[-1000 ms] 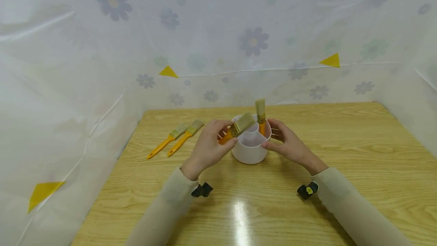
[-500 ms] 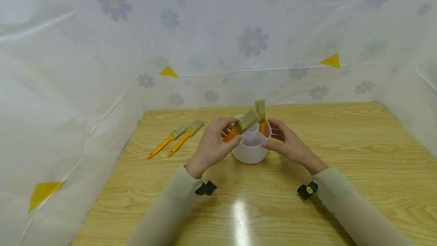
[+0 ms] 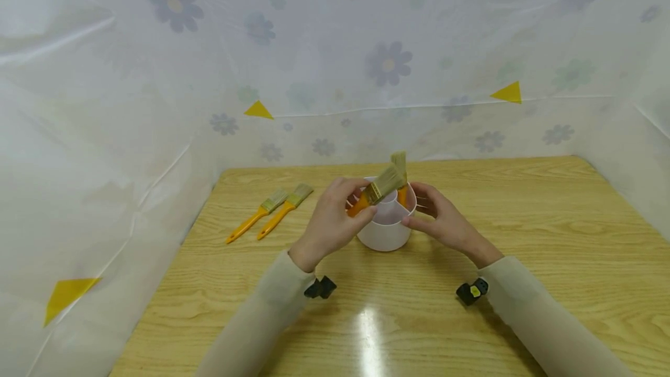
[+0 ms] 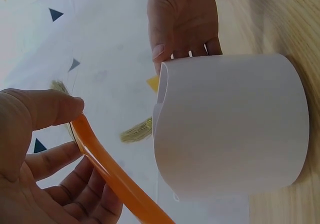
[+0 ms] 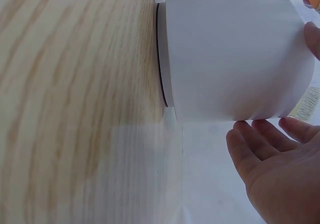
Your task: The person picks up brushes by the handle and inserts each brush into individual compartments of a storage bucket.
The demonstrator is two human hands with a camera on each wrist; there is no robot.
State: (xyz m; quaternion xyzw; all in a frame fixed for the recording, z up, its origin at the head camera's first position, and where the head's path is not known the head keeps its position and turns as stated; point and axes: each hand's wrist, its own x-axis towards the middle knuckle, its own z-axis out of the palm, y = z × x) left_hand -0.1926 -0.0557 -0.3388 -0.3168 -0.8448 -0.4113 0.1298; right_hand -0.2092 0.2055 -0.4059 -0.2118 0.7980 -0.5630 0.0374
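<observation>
My left hand (image 3: 332, 217) pinches a flat paintbrush (image 3: 384, 184) with an orange handle, tilted with bristles up to the right. In the left wrist view, thumb and index finger hold its orange handle (image 4: 115, 176) near the bristle end, apart from the container. A white divided container (image 3: 384, 239) stands upright on the table, just right of this hand. Its far right compartment holds a second paintbrush (image 3: 399, 160), bristles up. My right hand (image 3: 445, 223) holds the container's right side, thumb at the front rim. The right wrist view shows its fingertips (image 5: 243, 126) against the wall.
Two more orange-handled paintbrushes, one left (image 3: 256, 216) and one right (image 3: 285, 212), lie side by side on the wooden table (image 3: 523, 220), left of the container. A flower-patterned sheet (image 3: 335, 63) hangs behind the table, with plain sheeting at the sides.
My left hand has moved slightly right with the paintbrush, whose bristles now overlap the standing brush from the head view. The right hand and container look almost unmoved.
</observation>
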